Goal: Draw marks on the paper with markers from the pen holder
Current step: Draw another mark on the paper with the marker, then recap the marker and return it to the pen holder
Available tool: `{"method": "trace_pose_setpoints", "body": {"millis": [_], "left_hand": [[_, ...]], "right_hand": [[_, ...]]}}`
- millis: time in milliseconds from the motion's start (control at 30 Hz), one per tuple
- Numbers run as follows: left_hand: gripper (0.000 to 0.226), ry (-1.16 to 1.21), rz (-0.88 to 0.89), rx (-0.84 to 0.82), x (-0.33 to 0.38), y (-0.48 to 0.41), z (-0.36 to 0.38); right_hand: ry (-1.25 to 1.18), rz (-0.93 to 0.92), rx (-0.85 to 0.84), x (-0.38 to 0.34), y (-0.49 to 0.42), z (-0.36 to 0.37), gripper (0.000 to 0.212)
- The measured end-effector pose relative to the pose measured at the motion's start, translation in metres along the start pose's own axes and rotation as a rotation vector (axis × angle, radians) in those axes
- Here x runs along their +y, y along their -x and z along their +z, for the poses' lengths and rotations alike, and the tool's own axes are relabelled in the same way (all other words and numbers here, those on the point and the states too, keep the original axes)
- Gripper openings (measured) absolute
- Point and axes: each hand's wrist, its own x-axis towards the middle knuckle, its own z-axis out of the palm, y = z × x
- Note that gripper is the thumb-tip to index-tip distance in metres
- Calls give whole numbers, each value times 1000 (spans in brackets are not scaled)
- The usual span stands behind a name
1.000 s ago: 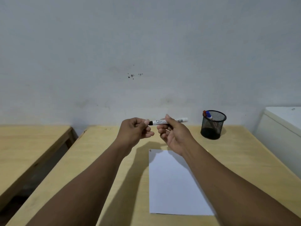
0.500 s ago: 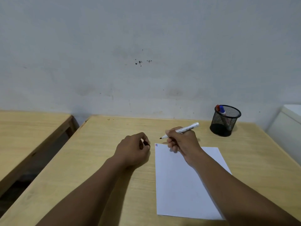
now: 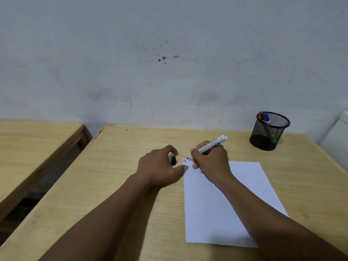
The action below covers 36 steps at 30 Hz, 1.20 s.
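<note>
A pale wooden tabletop (image 3: 131,185) is set against a scuffed grey-white wall (image 3: 169,72), with a second wooden surface (image 3: 33,144) to its left. A white paper (image 3: 222,208) is laid flat on the tabletop. A white marker (image 3: 209,146) is clamped in the right hand (image 3: 211,161), its tip at the paper's far left corner, beside small red and blue marks (image 3: 184,161). A black cap (image 3: 173,160) is pinched in the left hand (image 3: 160,166). A black mesh pen holder (image 3: 268,131) is stood far right.

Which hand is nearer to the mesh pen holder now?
Right. The right hand writes at the paper's far-left corner, closer to the pen holder; the left hand rests farther left.
</note>
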Motion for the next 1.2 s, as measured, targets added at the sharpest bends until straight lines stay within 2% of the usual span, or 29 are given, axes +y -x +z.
{"method": "trace_pose_setpoints", "body": {"millis": [333, 533, 600, 700, 833, 933, 1033, 1200], "left_hand": [[60, -43, -43, -75, 1, -6, -5], [61, -46, -57, -86, 0, -9, -4], [60, -12, -76, -90, -3, -10, -3], [49, 117, -75, -109, -8, -11, -7], [13, 248, -47, -88, -17, -13, -10], [9, 451, -71, -16, -14, -14, -13], [6, 705, -91, 10, 5, -17, -25], [17, 881, -31, -69, 50, -27, -45]], "right_hand": [[59, -44, -40, 6, -3, 0, 13], [29, 9, -70, 2, -5, -1, 11], [-59, 53, -32, -1, -6, -2, 10], [-267, 151, 35, -6, -9, -6, 10], [-443, 266, 24, -16, -11, -14, 13], [-654, 335, 23, -29, -13, -25, 9], [-851, 392, -56, -41, -14, -39, 8], [-896, 416, -124, -56, -11, -59, 14]]}}
